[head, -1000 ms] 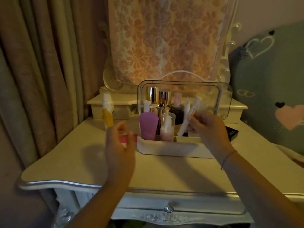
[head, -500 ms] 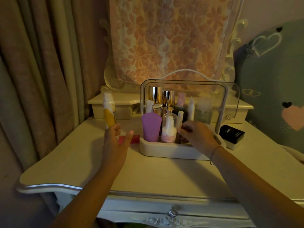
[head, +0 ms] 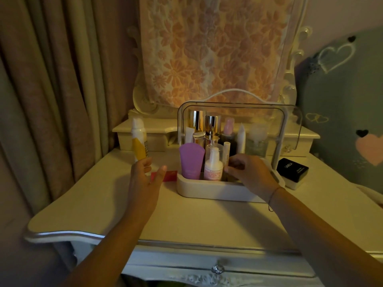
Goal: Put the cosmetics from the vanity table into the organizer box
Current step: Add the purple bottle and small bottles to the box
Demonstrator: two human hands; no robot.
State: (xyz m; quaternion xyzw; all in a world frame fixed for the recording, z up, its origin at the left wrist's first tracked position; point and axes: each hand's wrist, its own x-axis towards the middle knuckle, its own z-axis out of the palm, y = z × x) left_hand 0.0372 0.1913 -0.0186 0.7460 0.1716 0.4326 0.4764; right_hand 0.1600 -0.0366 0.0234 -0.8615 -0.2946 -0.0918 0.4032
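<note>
The white organizer box [head: 209,190] with a clear raised lid stands mid-table, holding a purple tube [head: 191,160], a pink pump bottle [head: 213,166], gold-capped bottles and a slim white tube [head: 226,151]. My right hand [head: 248,172] reaches into the box's front right part, fingers curled at the base of that slim tube. My left hand [head: 146,177] hovers open, fingers spread, just left of the box, over a flat red item [head: 169,176] on the table. A yellow-and-white spray bottle [head: 139,142] stands behind my left hand.
A black box with a white base [head: 292,170] sits on the vanity table [head: 103,204] right of the organizer. A small drawer shelf [head: 145,133] and a cloth-covered mirror [head: 217,48] rise behind. Curtains hang at left; a heart-patterned pillow is at right.
My right hand lowered the slim white tube into the organizer and now rests low inside it. My left hand moved forward towards the red item and the spray bottle.
</note>
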